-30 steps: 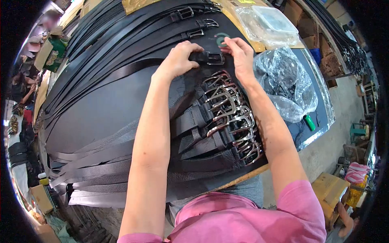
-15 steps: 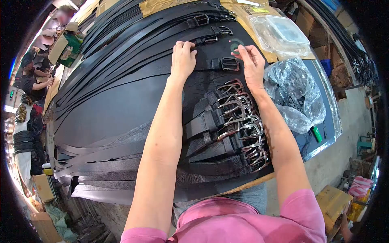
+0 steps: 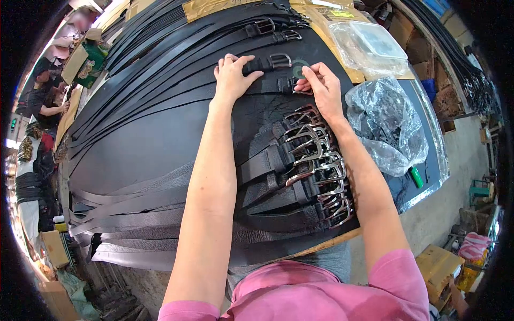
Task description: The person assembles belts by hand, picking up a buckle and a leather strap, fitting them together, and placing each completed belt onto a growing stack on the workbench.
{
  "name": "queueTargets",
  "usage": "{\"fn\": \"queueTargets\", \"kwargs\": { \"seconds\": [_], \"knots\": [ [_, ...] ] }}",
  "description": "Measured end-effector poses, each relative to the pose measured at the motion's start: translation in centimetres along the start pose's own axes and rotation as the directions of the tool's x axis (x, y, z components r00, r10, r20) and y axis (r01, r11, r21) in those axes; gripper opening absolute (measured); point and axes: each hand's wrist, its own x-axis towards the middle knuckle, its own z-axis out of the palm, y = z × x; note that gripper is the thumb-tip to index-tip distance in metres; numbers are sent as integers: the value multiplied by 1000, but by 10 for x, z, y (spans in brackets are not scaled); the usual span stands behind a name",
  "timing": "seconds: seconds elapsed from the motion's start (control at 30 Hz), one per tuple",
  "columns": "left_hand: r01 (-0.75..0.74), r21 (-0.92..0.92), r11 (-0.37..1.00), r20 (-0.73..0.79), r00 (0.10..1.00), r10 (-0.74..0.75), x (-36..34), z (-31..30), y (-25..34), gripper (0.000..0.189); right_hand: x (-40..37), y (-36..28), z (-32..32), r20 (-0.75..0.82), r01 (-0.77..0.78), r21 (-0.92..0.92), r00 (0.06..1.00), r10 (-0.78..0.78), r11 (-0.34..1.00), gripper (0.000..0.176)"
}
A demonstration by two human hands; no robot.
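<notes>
My left hand point(image 3: 233, 77) has its thumb and fingers spread around the end of a black belt, whose silver buckle point(image 3: 280, 61) points right. Close by, my right hand point(image 3: 323, 88) pinches something small, with a see-through greenish ring point(image 3: 301, 69) at its fingertips. Just below that is another belt buckle point(image 3: 286, 84), partly covered by my right fingers. Nearer my body lies a heap of belts with silver buckles point(image 3: 316, 152), their straps running left. Further back, two more buckled belts point(image 3: 262, 27) lie side by side.
A clear plastic bag point(image 3: 388, 125) of black bits sits at the right, with a green object point(image 3: 416, 177) beside it. Behind it is a plastic-wrapped clear box point(image 3: 377, 40) on brown paper. Another person point(image 3: 45, 93) is at the far left.
My left hand has shifted slightly left and its fingers have spread. The buckle beside it now lies flatter and more exposed. My right hand has moved left and down with the ring, over the lower buckle.
</notes>
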Motion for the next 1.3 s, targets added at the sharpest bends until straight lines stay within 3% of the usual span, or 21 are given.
{"fn": "queueTargets", "kwargs": {
  "seconds": [0.07, 0.1, 0.2, 0.23, 0.37, 0.47, 0.5, 0.6, 0.67, 0.73, 0.77, 0.8, 0.87, 0.97, 1.07, 1.3],
  "knots": [
    [-47, -87, 995, 69, 996, 54, 2, -1, 1, 54, 0, -1, 1, -10, 17, -13, 1000, -17, 1000, 18],
    [-58, -46, 997, 45, 997, 60, 1, -6, 7, 50, 0, -1, 1, -13, 20, -3, 1000, -20, 1000, 18],
    [-236, -219, 947, -58, 972, 229, 3, 3, 8, 42, 1, 2, -1, -9, 22, -17, 1000, -22, 1000, 20],
    [-269, -203, 942, -61, 963, 262, 4, 4, 12, 38, 1, 3, -2, -5, 31, -14, 1000, -31, 999, 19],
    [-232, -320, 918, -22, 971, 237, 4, -2, 18, 34, 2, 4, -1, -61, 93, 73, 994, -88, 993, 19],
    [-314, -372, 874, -211, 945, 249, 15, -14, 27, 31, 2, -4, 4, -204, 214, 142, 962, -183, 966, 19],
    [-264, -420, 868, -219, 958, 185, 15, -23, 38, 31, 2, -6, 3, -232, 216, 127, 955, -183, 968, 20],
    [-289, -498, 818, -243, 952, 188, 14, -35, 61, 30, 5, -9, -1, -328, 300, 60, 907, -265, 952, 21],
    [-264, -516, 815, -118, 964, 238, 10, -31, 63, 39, 5, -19, -3, -376, 345, 35, 874, -307, 938, 21],
    [-97, -559, 824, 108, 976, 188, -1, -32, 69, 50, 7, -25, -6, -398, 371, 11, 854, -336, 929, 20],
    [-133, -515, 847, 148, 959, 241, -3, -20, 64, 55, 6, -27, -6, -381, 349, 12, 868, -318, 937, 19],
    [-198, -525, 828, 71, 959, 274, -8, -17, 69, 52, 5, -25, -4, -354, 302, 17, 893, -277, 953, 19],
    [-273, -372, 887, 101, 938, 332, -7, -21, 64, 51, 0, -15, -1, -302, 203, 19, 935, -188, 979, 20],
    [-307, -211, 928, 42, 946, 323, -6, -30, 55, 43, -7, -9, 2, -233, 125, 5, 965, -121, 992, 19],
    [-257, -342, 904, 141, 937, 320, -5, -31, 53, 32, -12, -14, 5, -206, 87, 28, 975, -80, 996, 19],
    [-251, -426, 869, 138, 931, 337, -6, -26, 59, 24, -11, -7, 1, -131, 36, 17, 991, -33, 999, 18]
  ]
}}
